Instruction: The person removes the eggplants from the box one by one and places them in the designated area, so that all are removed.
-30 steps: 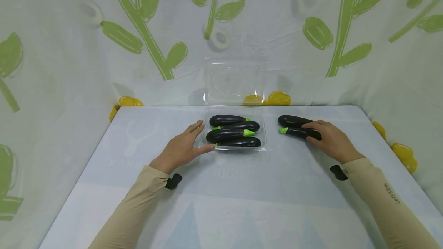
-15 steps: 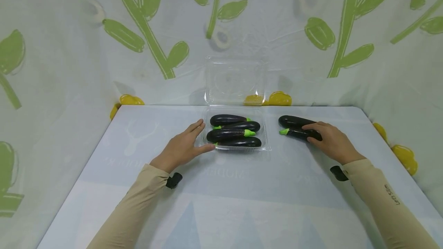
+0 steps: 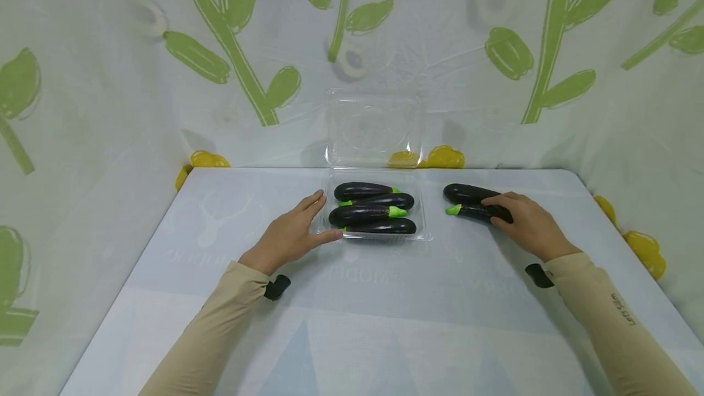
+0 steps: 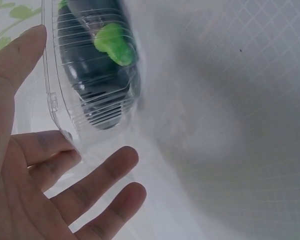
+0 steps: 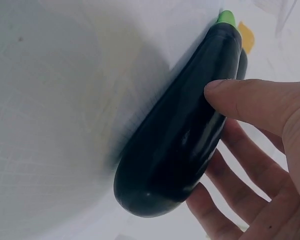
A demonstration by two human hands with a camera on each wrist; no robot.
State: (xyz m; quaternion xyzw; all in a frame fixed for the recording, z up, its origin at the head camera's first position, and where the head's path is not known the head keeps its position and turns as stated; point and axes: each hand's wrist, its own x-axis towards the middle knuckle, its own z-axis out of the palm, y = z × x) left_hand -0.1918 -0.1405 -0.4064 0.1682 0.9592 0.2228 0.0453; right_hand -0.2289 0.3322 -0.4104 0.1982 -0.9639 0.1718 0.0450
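On the right side of the table, my right hand (image 3: 529, 225) grips a dark purple eggplant (image 3: 474, 212) whose green stem end points left. In the right wrist view the thumb lies on top of this eggplant (image 5: 175, 135) and the fingers go round its far side. Another eggplant (image 3: 466, 192) lies just behind it. At the middle back, a clear plastic clamshell box (image 3: 422, 212) stands with its lid (image 3: 374, 130) raised; several eggplants (image 3: 360, 216) lie inside. My left hand (image 3: 286, 238) rests at the box's left side, fingers spread, thumb at the front rim.
The white table (image 3: 352, 335) ends at a back edge right behind the box. Beyond it hangs a pale curtain (image 3: 418, 35) printed with green leaves and yellow flowers, which also runs along both sides.
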